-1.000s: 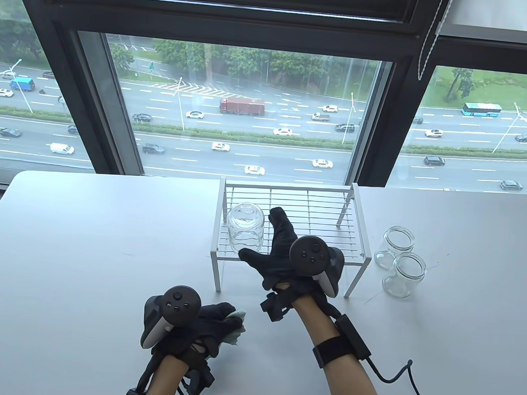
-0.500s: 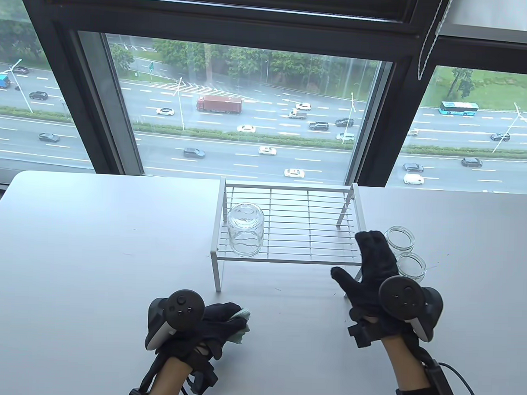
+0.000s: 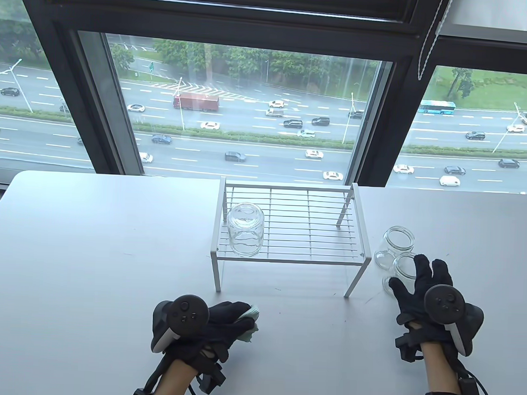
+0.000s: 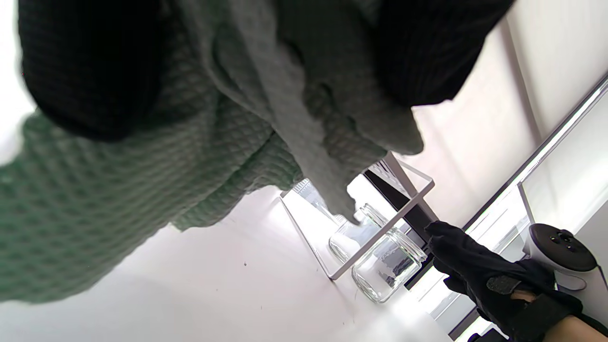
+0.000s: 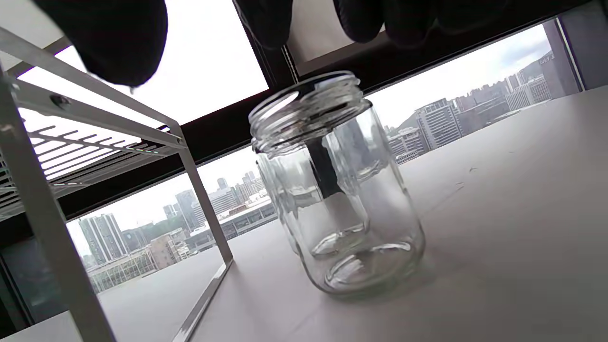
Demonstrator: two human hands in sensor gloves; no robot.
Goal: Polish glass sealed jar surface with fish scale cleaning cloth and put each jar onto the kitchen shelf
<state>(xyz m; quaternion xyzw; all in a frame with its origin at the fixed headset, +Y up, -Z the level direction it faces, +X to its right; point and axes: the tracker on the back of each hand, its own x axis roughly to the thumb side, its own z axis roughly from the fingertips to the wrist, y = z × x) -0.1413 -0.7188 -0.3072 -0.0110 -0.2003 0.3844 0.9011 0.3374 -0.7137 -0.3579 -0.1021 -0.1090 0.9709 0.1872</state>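
A clear glass jar stands on the left end of the white wire kitchen shelf. Two more open jars stand on the table right of the shelf: the near jar and the far jar. My right hand hovers spread over the near jar, its fingertips above the rim and apart from it. My left hand rests on the table in front of the shelf and grips the bunched green cleaning cloth.
The white table runs to a large window behind the shelf. The shelf's front right leg stands just left of the two jars. A blind cord hangs at the upper right.
My right hand left the shelf and swung right and toward me, ending over the near jar. The left hand with the cloth drifted slightly right. The jar on the shelf stayed put.
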